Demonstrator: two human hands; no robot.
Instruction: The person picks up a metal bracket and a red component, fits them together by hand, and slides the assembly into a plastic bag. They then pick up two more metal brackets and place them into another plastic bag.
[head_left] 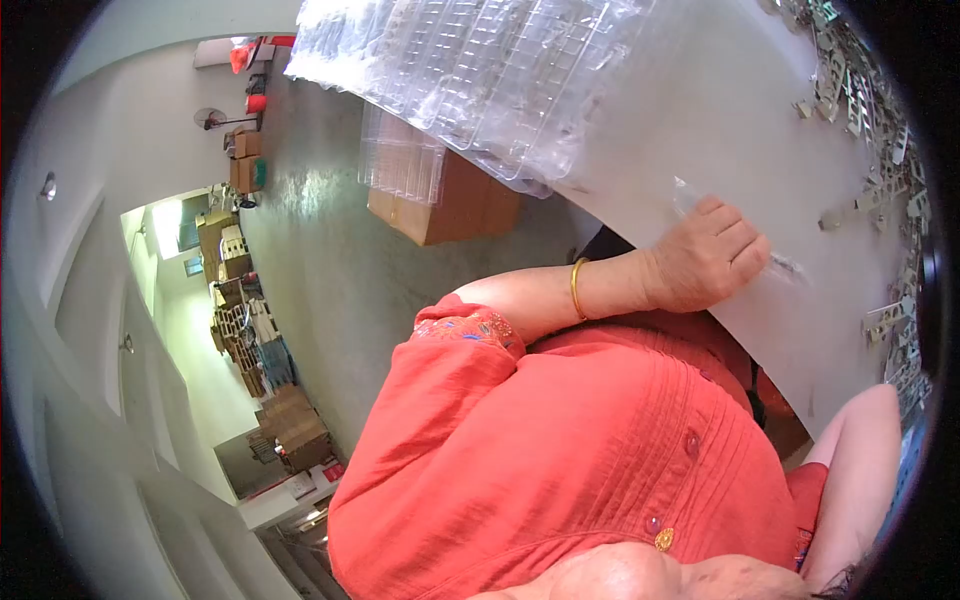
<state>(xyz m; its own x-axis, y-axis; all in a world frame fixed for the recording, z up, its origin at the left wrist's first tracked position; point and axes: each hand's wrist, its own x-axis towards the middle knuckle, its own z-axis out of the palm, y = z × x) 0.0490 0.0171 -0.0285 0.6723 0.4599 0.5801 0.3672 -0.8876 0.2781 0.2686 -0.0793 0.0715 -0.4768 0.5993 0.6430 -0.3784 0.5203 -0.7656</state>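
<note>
My left hand [712,252], with a gold bangle on its wrist, is closed with curled fingers over a small clear plastic bag [682,192] at the edge of the grey-white tabletop [700,110]. The plastic shows on both sides of the fist; what lies under the fingers is hidden. My right arm [858,455] reaches toward the right edge of the view, and its hand is not visible. Along that side, many small metal parts [885,200] lie scattered on the table.
Stacked clear plastic trays [470,80] stand at the table's far left. A cardboard box [460,205] with more clear trays [400,155] on it is on the floor beyond the table edge. Cartons [292,425], pallets and a fan [208,118] line the wall.
</note>
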